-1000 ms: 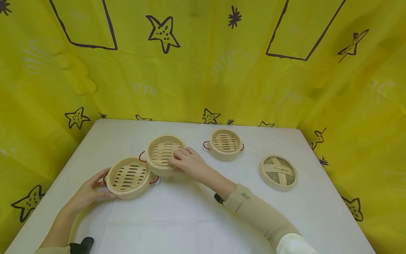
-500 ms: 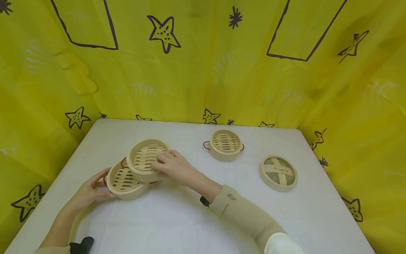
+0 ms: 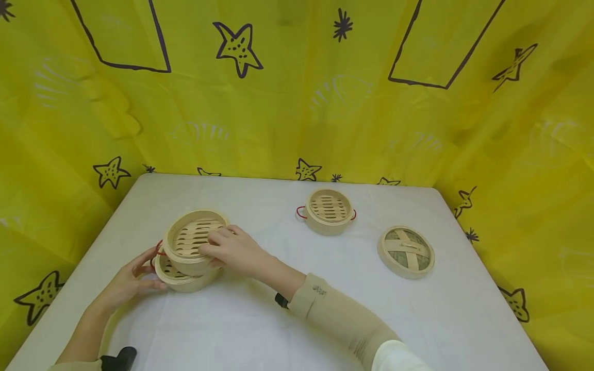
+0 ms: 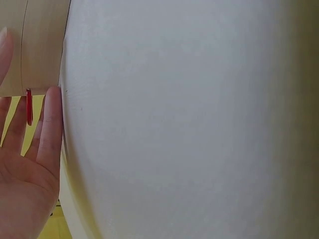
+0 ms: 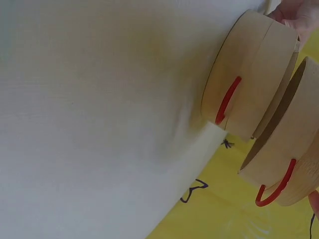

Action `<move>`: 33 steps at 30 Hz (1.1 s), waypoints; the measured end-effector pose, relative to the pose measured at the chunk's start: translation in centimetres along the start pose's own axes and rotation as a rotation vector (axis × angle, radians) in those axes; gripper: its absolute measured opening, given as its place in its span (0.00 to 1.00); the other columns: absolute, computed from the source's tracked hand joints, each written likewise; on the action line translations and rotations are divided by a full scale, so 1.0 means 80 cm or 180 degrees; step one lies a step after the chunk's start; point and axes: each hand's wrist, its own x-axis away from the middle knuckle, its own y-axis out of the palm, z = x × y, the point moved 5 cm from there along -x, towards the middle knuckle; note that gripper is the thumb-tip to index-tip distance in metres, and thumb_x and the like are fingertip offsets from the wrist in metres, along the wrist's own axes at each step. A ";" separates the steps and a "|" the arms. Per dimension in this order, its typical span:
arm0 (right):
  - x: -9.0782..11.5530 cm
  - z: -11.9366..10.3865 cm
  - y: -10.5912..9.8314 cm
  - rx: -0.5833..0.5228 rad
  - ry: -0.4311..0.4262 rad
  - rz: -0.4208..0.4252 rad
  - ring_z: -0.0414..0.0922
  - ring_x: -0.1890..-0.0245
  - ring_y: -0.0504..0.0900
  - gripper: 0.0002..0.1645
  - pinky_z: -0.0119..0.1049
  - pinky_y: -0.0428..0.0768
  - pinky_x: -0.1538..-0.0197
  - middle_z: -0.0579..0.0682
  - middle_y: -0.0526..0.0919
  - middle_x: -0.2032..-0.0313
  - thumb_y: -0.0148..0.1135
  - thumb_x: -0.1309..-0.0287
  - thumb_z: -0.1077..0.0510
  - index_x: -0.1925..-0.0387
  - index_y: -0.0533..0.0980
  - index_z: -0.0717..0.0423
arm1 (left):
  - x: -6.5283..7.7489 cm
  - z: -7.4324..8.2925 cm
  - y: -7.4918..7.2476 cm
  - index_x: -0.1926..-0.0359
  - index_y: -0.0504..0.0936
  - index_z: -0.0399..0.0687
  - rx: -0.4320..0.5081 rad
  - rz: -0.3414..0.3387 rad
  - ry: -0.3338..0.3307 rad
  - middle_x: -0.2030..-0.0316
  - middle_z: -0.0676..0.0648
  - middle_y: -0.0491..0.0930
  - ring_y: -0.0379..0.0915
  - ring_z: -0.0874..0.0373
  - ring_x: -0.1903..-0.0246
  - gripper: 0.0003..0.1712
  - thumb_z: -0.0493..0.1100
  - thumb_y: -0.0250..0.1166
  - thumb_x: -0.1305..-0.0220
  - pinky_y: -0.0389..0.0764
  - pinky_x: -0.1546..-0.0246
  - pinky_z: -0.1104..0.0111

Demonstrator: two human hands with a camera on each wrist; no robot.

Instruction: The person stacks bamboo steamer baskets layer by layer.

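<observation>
Near the table's left side stands a round bamboo steamer basket (image 3: pixel 183 285) with red handles. My left hand (image 3: pixel 127 283) holds its left wall, thumb in front and fingers farther back around a red handle (image 4: pixel 29 107). Above it, a second bamboo steamer basket (image 3: pixel 196 239) is pinched at its right rim by my right hand (image 3: pixel 243 255). This upper basket is tilted and offset toward the back, covering much of the lower one's slatted floor. In the right wrist view, a wedge-shaped gap shows between the upper basket (image 5: pixel 291 144) and the lower basket (image 5: pixel 249 69).
Farther back stands a third steamer basket (image 3: pixel 329 210) with red handles. A round woven bamboo lid (image 3: pixel 406 252) lies on the right of the white-covered table (image 3: pixel 297 319). Yellow patterned curtains (image 3: pixel 287 113) enclose the back and sides.
My right hand has carried the upper basket left and toward me, from beside the lower basket to over it. My left hand and the lower basket have stayed in place.
</observation>
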 end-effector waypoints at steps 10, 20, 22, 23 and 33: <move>-0.011 -0.009 0.007 0.0037 0.0003 -0.0037 0.37 0.52 0.68 0.21 0.34 0.62 0.45 0.39 0.69 0.58 0.56 0.47 0.40 0.49 0.72 0.34 | 0.001 -0.004 0.002 0.31 0.49 0.41 0.0224 -0.0101 -0.0217 0.48 0.74 0.57 0.61 0.77 0.58 0.51 0.38 0.69 0.51 0.57 0.53 0.44; -0.016 -0.016 0.009 0.0074 -0.0015 -0.0010 0.36 0.54 0.69 0.21 0.33 0.62 0.45 0.38 0.69 0.58 0.56 0.47 0.40 0.50 0.72 0.34 | 0.001 -0.002 0.002 0.32 0.47 0.37 0.0150 -0.0114 -0.0207 0.50 0.75 0.58 0.61 0.78 0.58 0.51 0.38 0.69 0.50 0.62 0.54 0.53; -0.018 -0.018 0.010 0.0081 -0.0019 -0.0019 0.36 0.53 0.68 0.20 0.34 0.62 0.44 0.38 0.69 0.58 0.56 0.46 0.40 0.50 0.71 0.34 | 0.001 -0.002 0.002 0.32 0.48 0.37 0.0130 -0.0095 -0.0153 0.51 0.75 0.58 0.63 0.77 0.58 0.50 0.37 0.69 0.51 0.66 0.54 0.60; -0.019 -0.019 0.011 0.0084 -0.0019 -0.0018 0.36 0.53 0.68 0.20 0.34 0.62 0.44 0.38 0.69 0.58 0.56 0.46 0.40 0.50 0.71 0.34 | 0.001 -0.002 0.002 0.32 0.49 0.37 0.0109 -0.0079 -0.0120 0.51 0.75 0.59 0.63 0.77 0.58 0.50 0.36 0.69 0.51 0.67 0.55 0.65; -0.025 -0.026 0.012 0.0164 -0.0010 0.0064 0.35 0.55 0.69 0.20 0.33 0.61 0.43 0.37 0.69 0.59 0.56 0.49 0.39 0.53 0.71 0.34 | 0.003 -0.001 0.001 0.34 0.58 0.45 0.0053 -0.0028 -0.0029 0.55 0.73 0.65 0.65 0.74 0.59 0.44 0.37 0.68 0.51 0.68 0.62 0.76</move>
